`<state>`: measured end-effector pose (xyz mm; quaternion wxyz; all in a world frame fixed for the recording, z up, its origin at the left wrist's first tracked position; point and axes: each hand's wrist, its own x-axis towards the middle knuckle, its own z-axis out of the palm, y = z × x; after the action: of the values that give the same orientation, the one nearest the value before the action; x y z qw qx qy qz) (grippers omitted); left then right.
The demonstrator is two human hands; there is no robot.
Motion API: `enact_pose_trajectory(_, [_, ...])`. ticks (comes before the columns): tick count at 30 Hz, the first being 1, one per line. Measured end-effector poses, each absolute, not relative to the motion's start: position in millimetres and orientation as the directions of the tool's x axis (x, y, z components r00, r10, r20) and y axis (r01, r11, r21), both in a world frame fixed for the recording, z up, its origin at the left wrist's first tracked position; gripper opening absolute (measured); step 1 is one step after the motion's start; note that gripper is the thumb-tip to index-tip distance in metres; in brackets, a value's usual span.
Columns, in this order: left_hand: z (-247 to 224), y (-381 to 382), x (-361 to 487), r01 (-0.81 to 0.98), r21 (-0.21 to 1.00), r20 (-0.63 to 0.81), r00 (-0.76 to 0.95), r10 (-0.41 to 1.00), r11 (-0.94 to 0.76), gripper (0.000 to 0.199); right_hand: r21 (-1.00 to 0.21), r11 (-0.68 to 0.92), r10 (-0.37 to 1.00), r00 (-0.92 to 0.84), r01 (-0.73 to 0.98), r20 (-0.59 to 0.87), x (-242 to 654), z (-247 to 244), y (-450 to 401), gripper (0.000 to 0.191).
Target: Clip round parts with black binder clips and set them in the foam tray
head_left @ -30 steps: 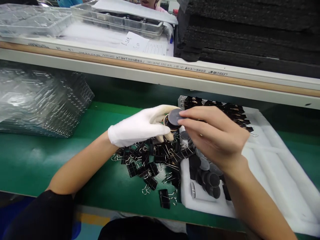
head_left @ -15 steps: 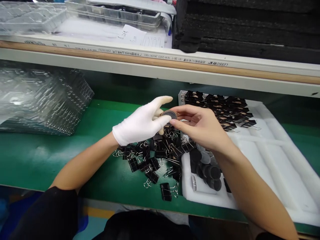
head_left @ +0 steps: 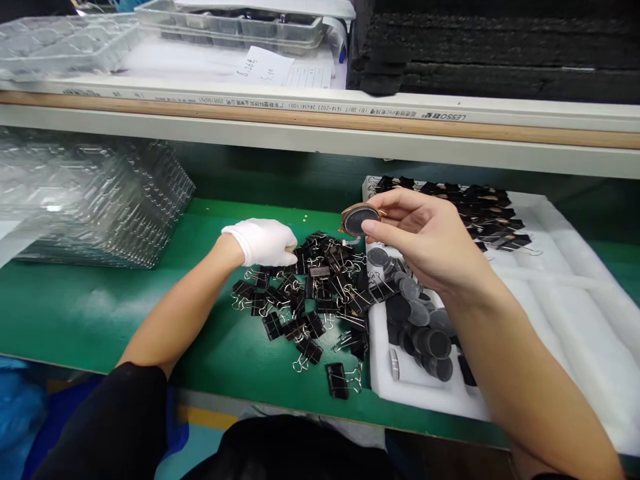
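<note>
Disc, dark-faced with a thin gold-toned rim, is held up by the right hand, just above the near-left part of the rows on the tray. It is pinched narrowly at the edge, thumb on the face, fingers behind; most of the face is left in view, probably so that rim and face can be kept level and unsmeared. The left hand, gloved in white knit cloth, is curled at the upper left edge of the clip heap; whether a clip is gripped cannot be told, fingertips being hidden.

Clips are black, wedge-shaped, with looped bright wire arms, tangled between the hands, likely for short reach. Loose discs, round, flat, grey to black, are overlapped in a recess of the tray, white, soft-edged, foam-like; by its walls they are presumably kept from sliding.

Farther up the tray, clips are set in close rows. At left, clear ribbed plastic trays are stacked, glossy, on the green bench. Black slabs, rough-edged, are piled on the shelf.
</note>
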<state>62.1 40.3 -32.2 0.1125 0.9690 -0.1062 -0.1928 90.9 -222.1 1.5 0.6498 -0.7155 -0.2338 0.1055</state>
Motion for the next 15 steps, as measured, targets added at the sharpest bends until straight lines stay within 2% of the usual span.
enact_pose_trajectory(3, [-25, 40, 60, -0.303, 0.333, -0.245, 0.887, -0.392, -0.893, 0.038, -0.983, -0.059, 0.544, 0.831, 0.174, 0.115, 93, 1, -226, 0.037])
enact_pose_trajectory(5, [-13, 41, 57, -0.341, 0.389, -0.131, 0.899, -0.417, -0.856, 0.04, -0.989, -0.069, 0.614, 0.787, 0.133, 0.063, 95, 1, -228, 0.037])
enact_pose_trajectory(8, [5, 36, 49, -0.299, 0.503, 0.066, 0.949, -0.309, -0.811, 0.04, -0.994, -0.102, 0.696, 0.717, 0.05, -0.035, 95, 0, -228, 0.037])
enact_pose_trajectory(11, [14, 21, 40, -0.29, 0.602, 0.244, 0.954, -0.175, -0.744, 0.04, -0.993, -0.115, 0.707, 0.701, -0.016, -0.093, 93, -5, -224, 0.036])
enact_pose_trajectory(15, [14, 0, 30, -0.377, 0.612, 0.436, 0.894, -0.102, -0.695, 0.042, -1.0, -0.026, 0.738, 0.674, -0.016, -0.03, 89, -9, -220, 0.029])
